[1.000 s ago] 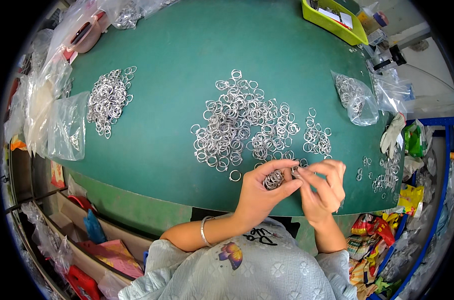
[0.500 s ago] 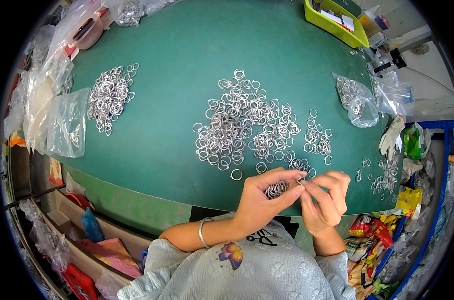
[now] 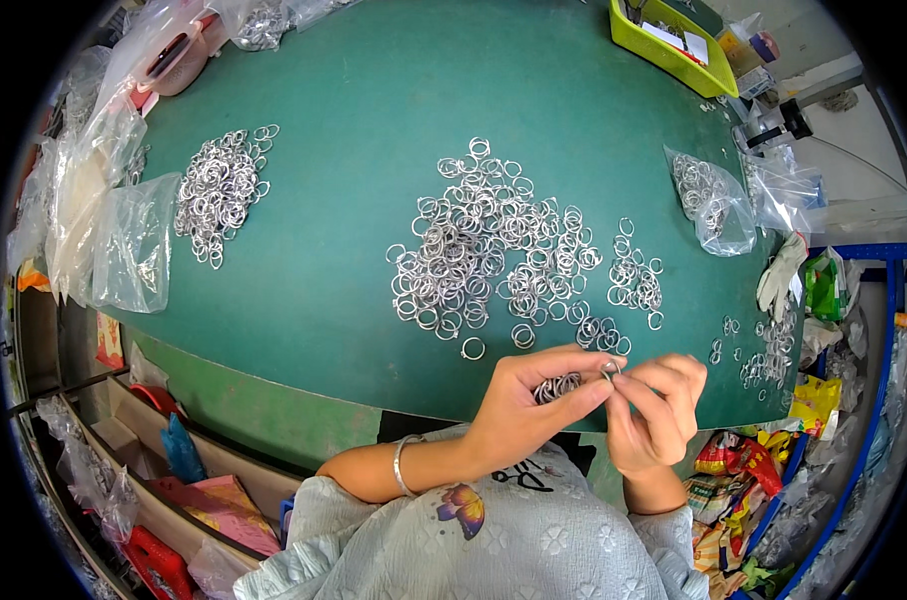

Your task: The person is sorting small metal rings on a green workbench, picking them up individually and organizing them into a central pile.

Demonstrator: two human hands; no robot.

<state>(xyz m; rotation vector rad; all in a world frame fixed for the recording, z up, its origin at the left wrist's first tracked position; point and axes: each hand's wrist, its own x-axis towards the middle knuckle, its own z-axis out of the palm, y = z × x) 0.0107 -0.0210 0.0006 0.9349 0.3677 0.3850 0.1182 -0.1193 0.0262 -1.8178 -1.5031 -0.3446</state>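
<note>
Several silver metal rings (image 3: 557, 387) sit bunched in the curl of my left hand (image 3: 514, 410), whose thumb and forefinger also pinch a single ring (image 3: 611, 370). My right hand (image 3: 656, 415) is closed, its thumb and fingertips meeting at that same ring; its upper fingers are slightly blurred. Just beyond the hands, on the green table, lies a large loose pile of similar rings (image 3: 464, 250). A smaller cluster of rings (image 3: 634, 278) is to its right, and one lone ring (image 3: 473, 348) rests near the left hand.
Another ring pile (image 3: 219, 190) lies at the left beside clear plastic bags (image 3: 134, 245). At the right are a bag of rings (image 3: 712, 200), a white glove (image 3: 780, 275) and more small rings (image 3: 771, 350). A yellow-green basket (image 3: 674, 55) stands far right on the green table (image 3: 354, 120).
Both hands have shifted slightly toward me and to the right. The ring between the fingertips has turned and shows more of its loop. The piles look the same.
</note>
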